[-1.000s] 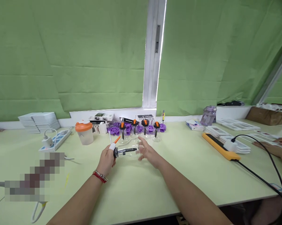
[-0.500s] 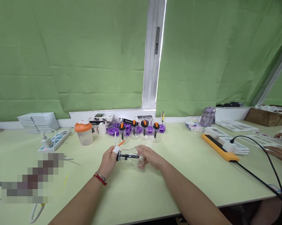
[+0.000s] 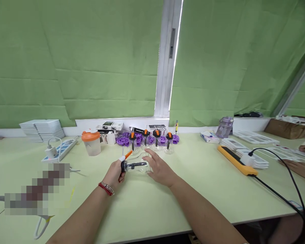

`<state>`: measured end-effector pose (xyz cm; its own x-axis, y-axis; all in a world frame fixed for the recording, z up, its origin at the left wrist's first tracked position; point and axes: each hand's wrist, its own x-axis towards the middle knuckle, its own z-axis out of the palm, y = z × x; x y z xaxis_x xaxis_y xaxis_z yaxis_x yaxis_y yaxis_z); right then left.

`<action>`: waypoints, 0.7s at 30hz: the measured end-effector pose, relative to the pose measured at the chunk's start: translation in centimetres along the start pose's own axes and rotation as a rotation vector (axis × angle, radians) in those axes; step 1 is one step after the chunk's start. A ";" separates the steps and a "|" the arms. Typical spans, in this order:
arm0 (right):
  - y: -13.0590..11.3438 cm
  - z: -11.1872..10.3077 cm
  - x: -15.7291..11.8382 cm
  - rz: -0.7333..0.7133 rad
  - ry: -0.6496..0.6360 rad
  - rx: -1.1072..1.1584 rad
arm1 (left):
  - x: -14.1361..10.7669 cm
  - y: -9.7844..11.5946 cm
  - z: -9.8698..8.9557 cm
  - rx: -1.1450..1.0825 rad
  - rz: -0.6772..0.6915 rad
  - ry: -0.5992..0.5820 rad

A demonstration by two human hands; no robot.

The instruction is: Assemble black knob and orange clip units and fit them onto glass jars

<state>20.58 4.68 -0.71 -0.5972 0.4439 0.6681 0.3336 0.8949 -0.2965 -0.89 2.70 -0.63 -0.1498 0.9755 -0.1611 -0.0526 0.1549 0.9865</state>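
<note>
A clear bottle (image 3: 137, 165) with a black cap, an orange lever and a dark tube inside lies sideways between my hands, above the table. My left hand (image 3: 114, 174) is closed around its black cap end, and something white covers the thumb tip beside the orange lever. At the wide base, my right hand (image 3: 159, 168) curls its spread fingers and thumb around the clear wall. Just beyond, several similar clear bottles (image 3: 168, 146) with black and orange tops stand upright in a row. Purple plastic pieces (image 3: 123, 140) lie behind them.
Left stand an orange-lidded cup (image 3: 91, 145), a power strip (image 3: 62, 150) and stacked white sheets (image 3: 43, 129). Small boxes (image 3: 109, 137) sit by the wall. On the right are a yellow-and-black power strip (image 3: 236, 160) with a black cable, white frames (image 3: 255, 137) and another person's hands (image 3: 298, 168).
The bottle and my left hand have shifted slightly left and the cap has turned, with the orange lever now tilted up more steeply. My right fingers have spread and moved up around the base.
</note>
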 end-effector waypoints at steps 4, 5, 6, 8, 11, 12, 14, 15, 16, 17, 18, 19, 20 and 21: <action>-0.1 0.1 0.1 0.546 0.060 0.480 | -0.2 0.0 0.0 0.142 0.299 0.054; 0.1 0.1 0.1 0.707 0.017 0.634 | -0.3 0.0 0.0 0.172 0.355 0.054; 0.2 0.1 0.1 0.831 -0.050 0.766 | -0.3 -0.1 0.1 0.196 0.393 0.047; 0.5 0.0 0.1 0.909 -0.166 0.884 | -0.4 -0.1 0.2 0.226 0.412 0.029; 0.3 -0.4 -0.2 0.680 -0.128 0.691 | -0.1 -0.1 0.1 0.212 0.335 0.023; 0.2 -0.6 -0.2 0.564 -0.090 0.569 | 0.0 -0.2 0.1 0.193 0.298 0.028; 0.0 -0.7 -0.2 0.338 -0.045 0.318 | 0.1 -0.2 0.1 0.152 0.226 0.036; -0.1 -0.7 -0.2 0.238 -0.037 0.204 | 0.1 -0.2 0.1 0.130 0.188 0.039; -0.1 -0.6 -0.2 0.149 -0.035 0.100 | 0.1 -0.1 0.1 0.107 0.147 0.041; 0.0 -0.5 -0.1 0.070 -0.034 0.007 | 0.1 -0.1 0.1 0.085 0.106 0.039; 0.1 -0.3 -0.1 -0.003 -0.032 -0.079 | 0.1 -0.1 0.1 0.061 0.066 0.036; 0.2 -0.2 0.0 -0.074 -0.026 -0.160 | 0.1 -0.1 0.0 0.037 0.030 0.031; 0.3 -0.1 0.1 -0.143 -0.018 -0.236 | 0.1 -0.1 0.0 0.013 -0.001 0.025; 0.4 -0.1 0.1 -0.208 -0.010 -0.304 | 0.2 -0.1 -0.2 -0.014 -0.027 0.020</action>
<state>20.72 5.11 -0.67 -0.6815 0.2559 0.6856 0.4049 0.9123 0.0619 -1.08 2.81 -0.76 -0.1682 0.9676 -0.1883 -0.0708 0.1787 0.9814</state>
